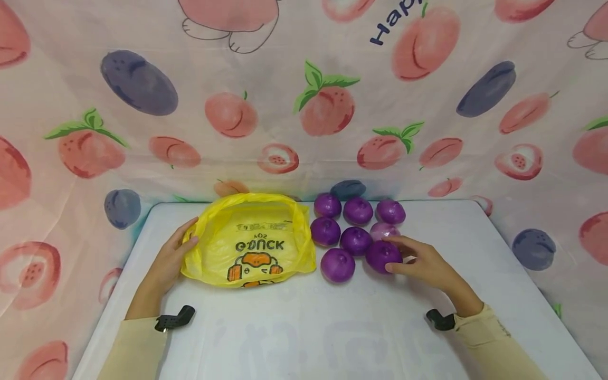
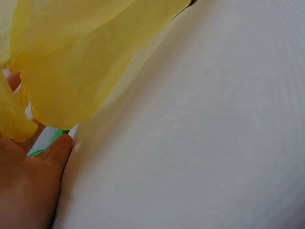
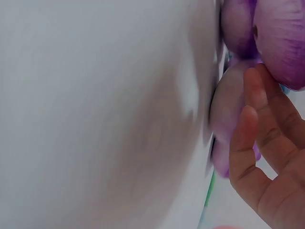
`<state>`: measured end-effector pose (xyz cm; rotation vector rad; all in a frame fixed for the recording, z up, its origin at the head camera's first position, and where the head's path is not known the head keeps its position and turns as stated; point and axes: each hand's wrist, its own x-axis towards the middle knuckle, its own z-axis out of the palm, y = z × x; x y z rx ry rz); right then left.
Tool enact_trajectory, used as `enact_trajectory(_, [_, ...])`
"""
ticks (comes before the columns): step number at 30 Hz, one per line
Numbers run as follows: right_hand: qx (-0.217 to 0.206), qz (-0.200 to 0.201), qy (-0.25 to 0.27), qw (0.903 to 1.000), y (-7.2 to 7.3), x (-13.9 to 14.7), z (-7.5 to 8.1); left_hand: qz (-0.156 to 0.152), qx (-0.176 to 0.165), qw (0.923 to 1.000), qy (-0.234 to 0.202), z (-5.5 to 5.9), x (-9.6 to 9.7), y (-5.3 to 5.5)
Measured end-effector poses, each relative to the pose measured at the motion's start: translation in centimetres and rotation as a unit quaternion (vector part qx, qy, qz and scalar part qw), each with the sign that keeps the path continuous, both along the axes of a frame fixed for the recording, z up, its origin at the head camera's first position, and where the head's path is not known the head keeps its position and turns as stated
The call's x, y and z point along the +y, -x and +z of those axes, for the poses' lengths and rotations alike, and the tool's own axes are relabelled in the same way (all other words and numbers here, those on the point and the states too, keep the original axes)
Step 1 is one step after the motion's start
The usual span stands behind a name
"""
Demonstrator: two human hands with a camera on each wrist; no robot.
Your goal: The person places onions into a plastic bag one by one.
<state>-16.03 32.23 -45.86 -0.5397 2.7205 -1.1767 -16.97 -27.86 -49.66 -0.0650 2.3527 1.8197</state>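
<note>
A yellow plastic bag (image 1: 256, 248) with a printed duck lies on the white table, its wide mouth facing up and toward me. My left hand (image 1: 173, 256) holds the bag's left rim, thumb on the near side; in the left wrist view yellow film (image 2: 76, 62) hides part of its fingers. My right hand (image 1: 423, 263) grips a purple onion (image 1: 381, 257) at the front right of a group, thumb at its near side and fingers at its far side. The onion (image 3: 281, 43) shows large in the right wrist view, close by the fingertips.
Several other purple onions (image 1: 338, 265) stand in rough rows right of the bag, a paler one (image 1: 383, 230) behind the gripped onion. A fruit-print cloth (image 1: 328, 111) hangs behind and beside the white table (image 1: 304, 332).
</note>
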Motion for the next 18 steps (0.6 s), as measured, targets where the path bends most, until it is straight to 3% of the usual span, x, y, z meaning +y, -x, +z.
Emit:
enact_trajectory(10, [0.022,0.016,0.056,0.9981,0.7,-3.6,2.1,-0.010,-0.001,0.9996,-0.027,-0.1,-0.1,0.0])
enact_trajectory(18, [0.020,0.024,0.073,0.9969,0.7,-6.3,3.1,-0.006,0.007,0.9999,-0.013,-0.3,-0.1,-0.1])
